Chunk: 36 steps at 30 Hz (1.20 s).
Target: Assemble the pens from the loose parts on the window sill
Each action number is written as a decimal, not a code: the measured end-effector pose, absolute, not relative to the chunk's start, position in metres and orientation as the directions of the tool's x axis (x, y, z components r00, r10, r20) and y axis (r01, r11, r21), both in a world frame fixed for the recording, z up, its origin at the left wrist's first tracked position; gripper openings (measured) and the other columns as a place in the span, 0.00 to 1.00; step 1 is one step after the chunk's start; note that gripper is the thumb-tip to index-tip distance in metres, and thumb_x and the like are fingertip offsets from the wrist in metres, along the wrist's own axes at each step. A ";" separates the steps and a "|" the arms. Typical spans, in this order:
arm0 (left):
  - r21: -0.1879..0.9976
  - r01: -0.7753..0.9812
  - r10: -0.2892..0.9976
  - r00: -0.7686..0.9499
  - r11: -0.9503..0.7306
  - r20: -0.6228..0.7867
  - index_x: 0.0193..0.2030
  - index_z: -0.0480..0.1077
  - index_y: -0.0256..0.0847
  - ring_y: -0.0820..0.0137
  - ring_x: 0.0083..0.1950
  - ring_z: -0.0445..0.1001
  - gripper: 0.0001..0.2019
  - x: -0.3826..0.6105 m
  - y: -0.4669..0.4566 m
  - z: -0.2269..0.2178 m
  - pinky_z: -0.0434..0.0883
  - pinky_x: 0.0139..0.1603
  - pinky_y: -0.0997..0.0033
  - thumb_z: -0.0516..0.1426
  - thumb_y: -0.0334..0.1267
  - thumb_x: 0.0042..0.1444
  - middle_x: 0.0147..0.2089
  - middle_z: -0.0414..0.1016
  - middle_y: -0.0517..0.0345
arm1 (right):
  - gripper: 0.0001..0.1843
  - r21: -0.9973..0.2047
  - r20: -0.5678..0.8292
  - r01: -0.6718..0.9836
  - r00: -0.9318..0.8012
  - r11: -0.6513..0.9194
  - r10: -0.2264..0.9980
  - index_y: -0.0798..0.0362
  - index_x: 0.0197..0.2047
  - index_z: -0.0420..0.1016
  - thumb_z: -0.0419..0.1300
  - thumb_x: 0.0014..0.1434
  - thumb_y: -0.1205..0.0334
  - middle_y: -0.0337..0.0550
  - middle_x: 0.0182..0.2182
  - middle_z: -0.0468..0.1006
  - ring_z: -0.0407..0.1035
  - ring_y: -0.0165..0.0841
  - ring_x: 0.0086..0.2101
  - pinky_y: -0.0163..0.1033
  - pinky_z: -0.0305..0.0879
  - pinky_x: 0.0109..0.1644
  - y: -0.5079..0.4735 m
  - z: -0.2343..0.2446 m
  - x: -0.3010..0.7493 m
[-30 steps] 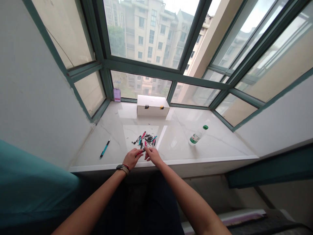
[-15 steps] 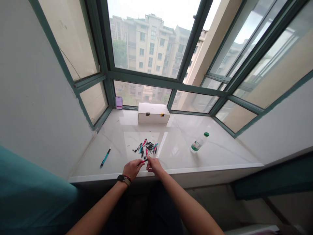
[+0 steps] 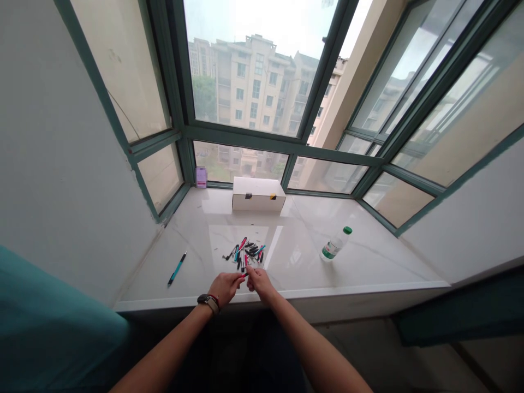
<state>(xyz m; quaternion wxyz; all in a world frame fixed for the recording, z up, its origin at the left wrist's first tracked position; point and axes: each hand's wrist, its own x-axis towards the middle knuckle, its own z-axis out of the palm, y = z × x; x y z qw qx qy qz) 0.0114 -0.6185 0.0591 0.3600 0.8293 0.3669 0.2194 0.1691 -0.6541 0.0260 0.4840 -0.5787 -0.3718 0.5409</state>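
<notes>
Left fingers (image 3: 236, 280) and right fingers (image 3: 251, 278) pinching red pen part (image 3: 244, 275), white box (image 3: 258, 202) closed, contents hidden, clear bottle (image 3: 332, 248) capped

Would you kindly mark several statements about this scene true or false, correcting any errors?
1. A slim red-and-black pen piece is between the left hand and right hand. True.
2. A slim teal-and-black pen lies left of the multicoloured pile of pen parts. True.
3. The clear plastic bottle has a red cap. False: the bottle's cap is green.
4. The white rectangular box is nearer the person than the pile. False: the box stands beyond the pile.
</notes>
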 end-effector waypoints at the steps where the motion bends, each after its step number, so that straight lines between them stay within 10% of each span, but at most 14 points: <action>1: 0.794 0.424 0.763 0.641 -0.435 0.075 0.26 0.75 0.44 0.70 0.26 0.71 0.20 0.011 -0.618 0.062 0.63 0.34 0.73 0.50 0.53 0.59 0.24 0.76 0.57 | 0.27 -0.968 -0.245 -0.084 0.116 -0.236 0.963 0.52 0.21 0.58 0.53 0.56 0.36 0.33 0.15 0.60 0.56 0.24 0.17 0.31 0.53 0.21 -0.655 0.029 0.172; 7: 0.943 0.323 0.724 0.670 -0.086 -0.163 0.34 0.76 0.39 0.75 0.15 0.65 0.26 0.008 -0.614 0.072 0.57 0.18 0.76 0.49 0.61 0.55 0.25 0.77 0.56 | 0.21 -0.993 -0.115 0.018 0.001 -0.115 0.993 0.53 0.28 0.63 0.56 0.56 0.42 0.34 0.21 0.65 0.60 0.25 0.22 0.31 0.63 0.27 -0.657 0.055 0.186; 20: 0.715 0.508 0.781 0.619 -0.481 0.085 0.35 0.77 0.48 0.65 0.37 0.73 0.16 0.003 -0.606 0.074 0.62 0.38 0.71 0.55 0.54 0.54 0.36 0.79 0.55 | 0.19 -0.965 -0.196 0.212 -0.178 -0.157 0.964 0.56 0.31 0.72 0.59 0.55 0.46 0.41 0.24 0.76 0.67 0.28 0.23 0.32 0.64 0.25 -0.658 0.072 0.212; 36: 0.648 0.566 0.779 0.624 -0.510 0.069 0.35 0.73 0.46 0.69 0.33 0.71 0.17 -0.003 -0.607 0.058 0.59 0.33 0.73 0.47 0.51 0.61 0.32 0.76 0.56 | 0.21 -0.971 -0.185 0.161 -0.042 -0.176 0.982 0.53 0.43 0.69 0.60 0.53 0.45 0.43 0.35 0.76 0.69 0.28 0.25 0.31 0.65 0.21 -0.653 0.040 0.200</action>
